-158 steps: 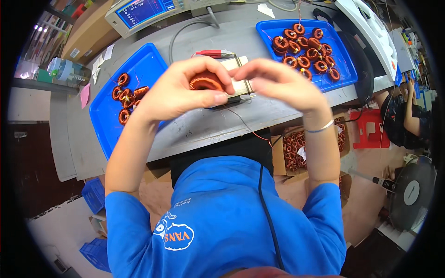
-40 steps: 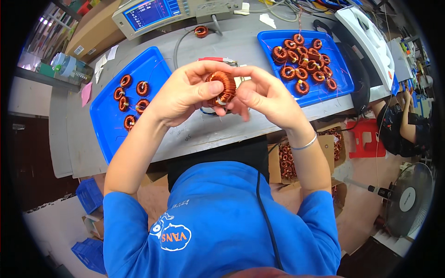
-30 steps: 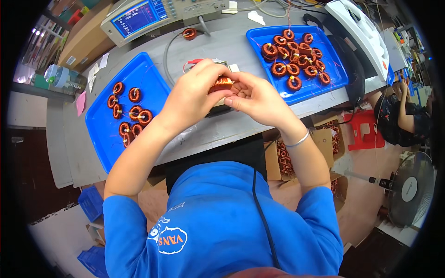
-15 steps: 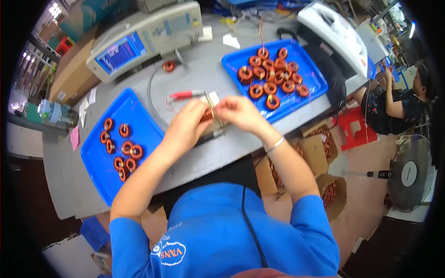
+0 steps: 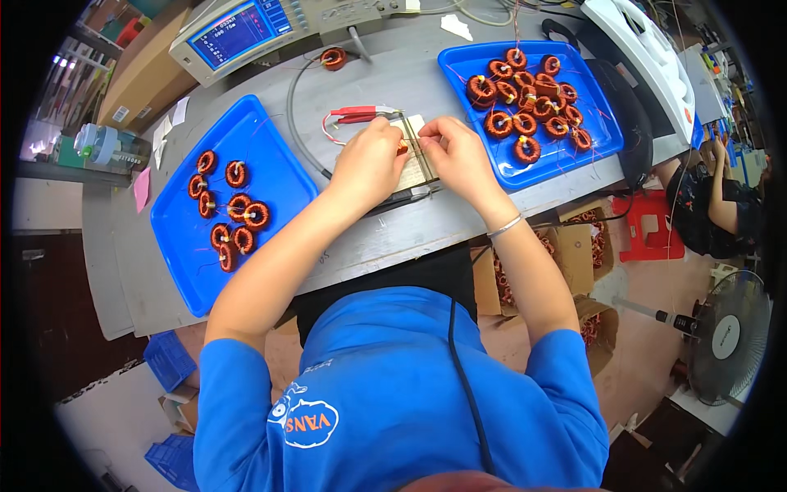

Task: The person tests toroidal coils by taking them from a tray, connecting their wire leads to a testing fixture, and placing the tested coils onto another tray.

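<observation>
My left hand (image 5: 370, 164) is closed around a copper-wound ring coil (image 5: 402, 148), which shows only as a sliver beside the fingers. Thumb and forefinger of my right hand (image 5: 461, 157) pinch together just across from it; whatever they grip is too small to make out. Between the hands lies a pale block with thin metal bars (image 5: 416, 168). Beyond my left hand, a red test clip (image 5: 357, 113) rests near the block. A lone copper ring coil (image 5: 334, 58) sits farther back by the bench meter (image 5: 238, 37).
A blue tray (image 5: 176, 238) with several coils stands left; another blue tray (image 5: 590, 156), fuller, stands right. A grey cable (image 5: 293, 115) curves across the table. White equipment (image 5: 648, 61) is at far right. Cardboard boxes (image 5: 574, 254), a fan (image 5: 725, 336) and another person (image 5: 709, 205) are beyond the table's right.
The whole view has shifted, so the table sits higher in the picture. Both hands stay close together at the block, and my right fingers have drawn into a pinch beside the bars.
</observation>
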Demonstrator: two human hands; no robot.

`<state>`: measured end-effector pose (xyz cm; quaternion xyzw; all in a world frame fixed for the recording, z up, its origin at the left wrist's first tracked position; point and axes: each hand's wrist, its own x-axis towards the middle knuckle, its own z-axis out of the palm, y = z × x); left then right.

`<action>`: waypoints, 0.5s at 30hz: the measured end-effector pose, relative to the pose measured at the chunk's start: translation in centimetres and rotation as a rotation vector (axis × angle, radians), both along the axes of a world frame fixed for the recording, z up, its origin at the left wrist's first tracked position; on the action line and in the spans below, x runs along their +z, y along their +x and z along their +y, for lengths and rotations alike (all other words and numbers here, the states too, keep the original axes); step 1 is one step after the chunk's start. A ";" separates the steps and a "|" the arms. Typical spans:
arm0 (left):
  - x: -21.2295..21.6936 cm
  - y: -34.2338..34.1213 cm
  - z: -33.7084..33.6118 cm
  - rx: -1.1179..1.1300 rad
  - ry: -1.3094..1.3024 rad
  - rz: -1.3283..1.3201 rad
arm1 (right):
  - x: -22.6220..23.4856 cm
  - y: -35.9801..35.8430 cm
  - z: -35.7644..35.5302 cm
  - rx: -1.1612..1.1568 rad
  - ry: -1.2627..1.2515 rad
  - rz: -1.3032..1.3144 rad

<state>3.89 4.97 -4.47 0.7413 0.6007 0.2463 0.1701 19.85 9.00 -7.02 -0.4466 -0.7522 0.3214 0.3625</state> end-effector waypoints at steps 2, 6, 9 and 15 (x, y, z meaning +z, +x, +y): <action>0.0 0.3 0.1 -0.009 0.016 0.046 | -0.6 0.2 0.1 -0.005 -0.005 0.005; 0.0 0.7 0.5 -0.024 0.071 0.151 | -0.9 0.2 0.0 -0.029 -0.007 -0.017; 0.0 1.0 0.7 -0.003 0.055 0.161 | -1.2 0.2 0.1 -0.064 0.004 -0.061; 0.0 1.2 1.1 0.005 0.052 0.167 | -0.7 -0.2 0.4 -0.118 -0.055 -0.145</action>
